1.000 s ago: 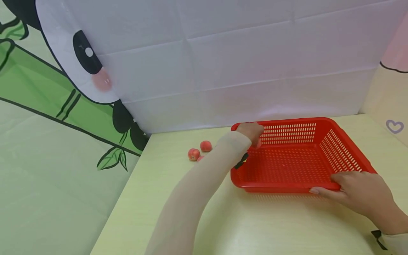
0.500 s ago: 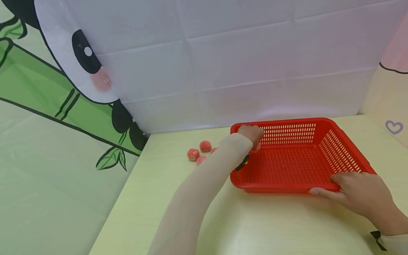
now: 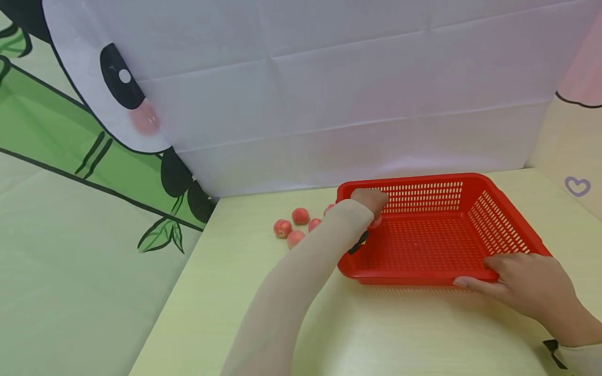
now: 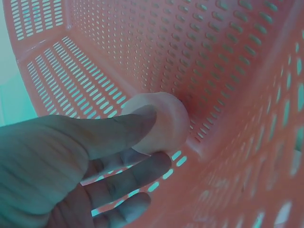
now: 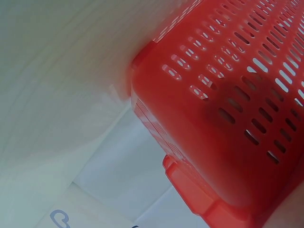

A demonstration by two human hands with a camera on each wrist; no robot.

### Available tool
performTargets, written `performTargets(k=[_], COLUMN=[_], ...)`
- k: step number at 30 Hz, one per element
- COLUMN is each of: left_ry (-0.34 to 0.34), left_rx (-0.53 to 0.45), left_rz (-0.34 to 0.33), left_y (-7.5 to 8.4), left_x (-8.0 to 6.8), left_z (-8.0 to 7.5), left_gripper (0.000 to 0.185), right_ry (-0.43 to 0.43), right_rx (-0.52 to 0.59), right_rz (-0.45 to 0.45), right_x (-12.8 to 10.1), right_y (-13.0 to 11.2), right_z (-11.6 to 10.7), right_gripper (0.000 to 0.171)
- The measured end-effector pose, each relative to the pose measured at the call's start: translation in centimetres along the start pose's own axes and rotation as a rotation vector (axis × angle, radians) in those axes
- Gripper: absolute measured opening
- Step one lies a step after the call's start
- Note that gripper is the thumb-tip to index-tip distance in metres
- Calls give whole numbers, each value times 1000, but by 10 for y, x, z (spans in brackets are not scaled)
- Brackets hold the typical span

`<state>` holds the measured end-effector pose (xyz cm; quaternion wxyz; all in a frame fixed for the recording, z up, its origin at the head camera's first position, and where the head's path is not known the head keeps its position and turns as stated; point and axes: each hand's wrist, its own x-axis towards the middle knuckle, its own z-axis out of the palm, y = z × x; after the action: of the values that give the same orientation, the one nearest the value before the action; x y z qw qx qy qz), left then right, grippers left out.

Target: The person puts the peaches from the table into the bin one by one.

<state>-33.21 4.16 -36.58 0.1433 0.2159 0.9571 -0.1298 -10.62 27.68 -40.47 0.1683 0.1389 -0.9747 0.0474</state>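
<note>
Right hand (image 3: 527, 284) lies nearest, at the front right corner of the red basket (image 3: 437, 245), its fingers curled over the near rim and gripping it; the right wrist view shows only the basket's perforated outer wall (image 5: 228, 109) against the pale surface (image 5: 71, 95); the basket sits flat on the yellow-green surface (image 3: 376, 329). Farther in, the left hand (image 3: 371, 201), at the end of a pale sleeve (image 3: 291, 292), reaches over the basket's left rim into its far left corner; in the left wrist view the left hand (image 4: 71, 161) holds a small peach (image 4: 161, 123) between thumb and fingers, low in the corner, close against the slotted wall; whether the fruit touches the floor of the basket I cannot tell. Beyond, left of the basket, loose peaches (image 3: 293, 227) lie on the surface in a small cluster; behind them hangs a white backdrop (image 3: 352, 94) with a panda and bamboo print (image 3: 117, 99).
</note>
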Motion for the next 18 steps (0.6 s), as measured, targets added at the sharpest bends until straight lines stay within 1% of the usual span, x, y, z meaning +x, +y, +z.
performTargets(k=[1,4,5,6,8,11,13,15,18], left_ry=[-2,5,9,18,25,20,17,12,6], left_rx=[9,21,32,66,119,193,214,223,225], left_rz=[3,-1,-3,-3,-12,-49,-84,-109,-127], left_y=[0,2,3,5,9,14,16,17,18], left_x=[5,6,1,-6,-23,-51,-58,-58,-52], left_z=[3,7,5,3,-5,-18,-21,-21,-19], left_gripper=[49,49,48,47,45,43,43,40,42], right_ry=[-1,19,32,39,39,31,34,38,30], right_rx=[-1,0,2,1,0,-2,-3,-3,-5], right_rz=[-1,-10,-13,-15,-14,-10,-12,-12,-8], right_x=[0,0,0,0,0,0,0,0,0], right_y=[0,0,-1,-1,-1,-1,-1,-1,-1], right_z=[0,0,0,0,0,0,0,0,-1], right_gripper=[60,61,61,62,62,61,61,60,61])
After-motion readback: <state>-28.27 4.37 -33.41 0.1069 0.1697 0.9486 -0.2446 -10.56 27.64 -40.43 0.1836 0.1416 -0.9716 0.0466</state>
